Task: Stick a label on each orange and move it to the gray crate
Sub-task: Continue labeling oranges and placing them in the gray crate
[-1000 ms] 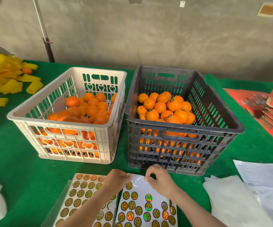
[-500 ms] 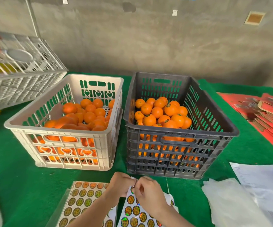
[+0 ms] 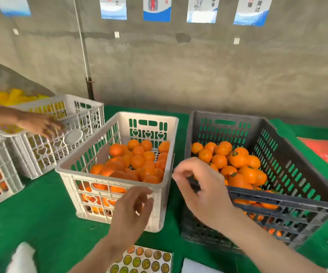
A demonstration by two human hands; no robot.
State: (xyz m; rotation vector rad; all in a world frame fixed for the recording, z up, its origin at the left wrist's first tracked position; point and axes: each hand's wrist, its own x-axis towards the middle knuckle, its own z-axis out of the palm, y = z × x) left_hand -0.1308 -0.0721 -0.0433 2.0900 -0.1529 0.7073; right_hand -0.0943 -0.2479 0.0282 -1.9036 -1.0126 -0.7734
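1. On my feed the gray crate (image 3: pixel 301 170) stands at the right, with bright round oranges (image 3: pixel 238 160) piled inside it. Several carry a small dark label.
2. Just left of it, the white crate (image 3: pixel 70 178) holds more oranges (image 3: pixel 137 161).
3. A label sheet (image 3: pixel 145 261) lies at the near edge.
4. The left hand (image 3: pixel 131 215) hovers before the white crate's near wall, fingers loosely curled and slightly apart, holding nothing.
5. The right hand (image 3: pixel 204 194) is over the gray crate's near left corner, fingers curled and thumb close to forefinger. I cannot tell whether they pinch a label.
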